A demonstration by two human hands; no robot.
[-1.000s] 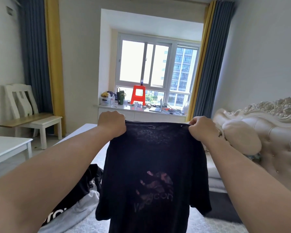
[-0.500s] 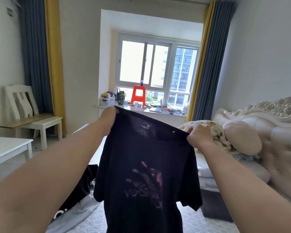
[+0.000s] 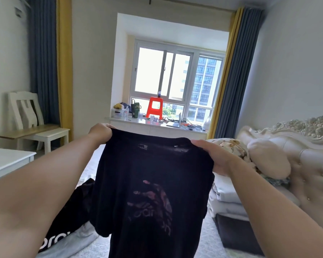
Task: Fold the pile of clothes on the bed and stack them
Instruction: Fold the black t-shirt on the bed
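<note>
- Black T-shirt (image 3: 153, 185): hangs in the air in front of me, over the bed (image 3: 209, 244), spread between both hands; a faint reddish print shows through the cloth near its middle.
- Left hand (image 3: 101, 132): my grip is curled over the shirt's upper left corner, holding it higher than the other side.
- Right hand (image 3: 215, 159): my grip pinches the upper right shoulder edge, thumb on the near face, fingers behind the cloth.
- Dark garment with white lettering (image 3: 63, 226): lies on the bed at lower left, beneath my left forearm.
- Folded white bedding (image 3: 226, 200): stacked just right of the shirt, with a dark folded piece (image 3: 235, 231) below it.
- Padded headboard (image 3: 309, 155): far right, pillows against it.
- Red stool (image 3: 154, 108): stands on the window sill behind.
</note>
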